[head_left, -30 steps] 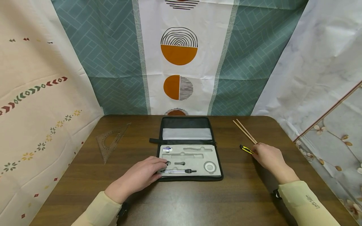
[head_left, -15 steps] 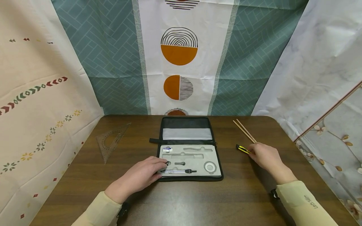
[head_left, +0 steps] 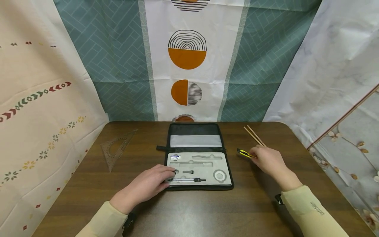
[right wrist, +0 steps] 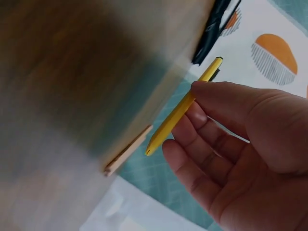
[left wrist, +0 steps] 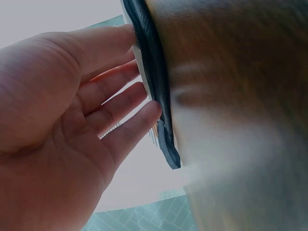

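Note:
A yellow and black utility knife [head_left: 244, 153] is pinched between the thumb and fingers of my right hand [head_left: 268, 160]; its yellow body [right wrist: 177, 116] shows in the right wrist view, off the table. My left hand [head_left: 145, 185] rests at the near-left corner of an open black zip case [head_left: 204, 188], fingertips touching its zipped edge. The case's pale tray holds a compass [head_left: 189, 180], a small metal part [head_left: 188, 171], a small white-and-blue item [head_left: 175, 157] and a white ring [head_left: 219, 175]. Two long moulded slots in it stand vacant.
Two thin wooden sticks [head_left: 251, 134] lie at the back right of the brown table [head_left: 195, 214], just beyond my right hand. A clear set square [head_left: 110, 160] lies at the left. Cloth hangs behind and along both sides.
My right hand has carried the utility knife leftward, away from the sticks and closer to the case. My left hand has stayed on the case's corner.

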The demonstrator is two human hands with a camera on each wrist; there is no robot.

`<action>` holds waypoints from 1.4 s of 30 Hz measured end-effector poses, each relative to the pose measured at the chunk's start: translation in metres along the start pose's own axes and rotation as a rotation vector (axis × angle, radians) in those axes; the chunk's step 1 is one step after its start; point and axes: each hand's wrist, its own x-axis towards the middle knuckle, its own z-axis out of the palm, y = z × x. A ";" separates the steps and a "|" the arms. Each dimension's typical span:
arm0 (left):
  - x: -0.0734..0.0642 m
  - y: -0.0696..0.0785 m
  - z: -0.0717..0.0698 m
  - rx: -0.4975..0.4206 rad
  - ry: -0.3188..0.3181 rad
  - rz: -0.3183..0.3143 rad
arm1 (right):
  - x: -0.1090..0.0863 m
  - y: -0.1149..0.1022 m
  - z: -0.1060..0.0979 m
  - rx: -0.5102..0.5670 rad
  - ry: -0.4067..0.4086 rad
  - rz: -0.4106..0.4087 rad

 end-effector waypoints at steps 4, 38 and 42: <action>0.001 -0.001 0.001 0.001 -0.001 0.004 | 0.005 -0.010 0.000 0.006 0.015 -0.025; 0.002 0.000 0.000 0.002 -0.006 -0.009 | 0.046 -0.092 0.000 0.051 0.032 -0.163; 0.001 0.001 0.000 -0.002 -0.011 -0.016 | 0.049 -0.101 0.004 0.048 0.018 -0.174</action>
